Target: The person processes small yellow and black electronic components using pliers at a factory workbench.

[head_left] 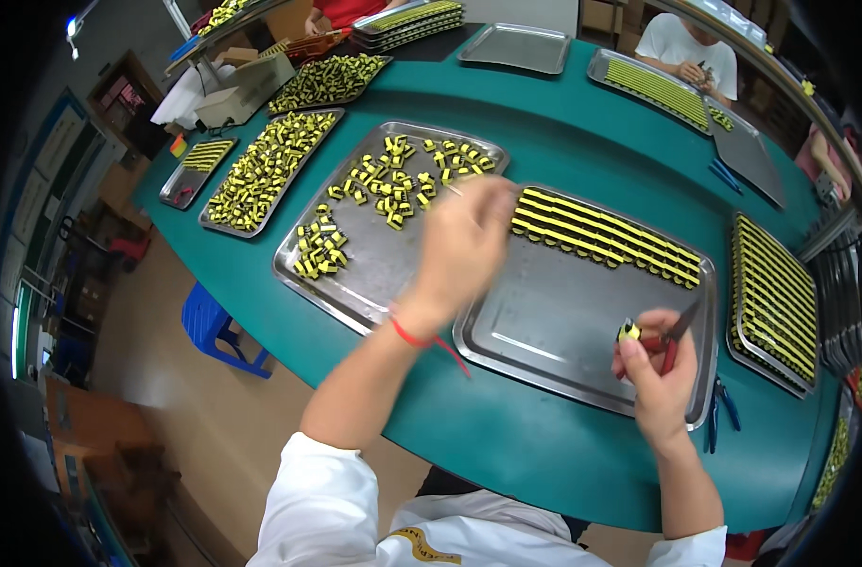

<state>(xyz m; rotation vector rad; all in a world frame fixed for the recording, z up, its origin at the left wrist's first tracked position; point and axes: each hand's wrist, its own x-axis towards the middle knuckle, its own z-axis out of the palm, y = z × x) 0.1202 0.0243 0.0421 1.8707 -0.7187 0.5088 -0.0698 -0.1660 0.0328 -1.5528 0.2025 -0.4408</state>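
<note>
My left hand (464,246), with a red string at its wrist, is over the near edges of two metal trays. Motion smears its fingers, so whether they hold anything is unclear. Below and beyond it, loose small black-and-yellow parts (393,194) lie scattered in the left tray (374,293). My right hand (660,373) is closed around red-handled snips (672,345) with a dark pointed tip. One black-and-yellow part (629,331) also sits at its fingertips. Under that hand is the right tray (544,326), where neat rows of the same parts (606,231) line the far side.
A heaped tray of parts (266,170) stands at the left; stacked filled trays (776,302) stand at the right. Blue-handled pliers (729,406) lie by the right tray's corner. A blue stool (218,326) is on the floor. Co-workers sit across the green table (450,454).
</note>
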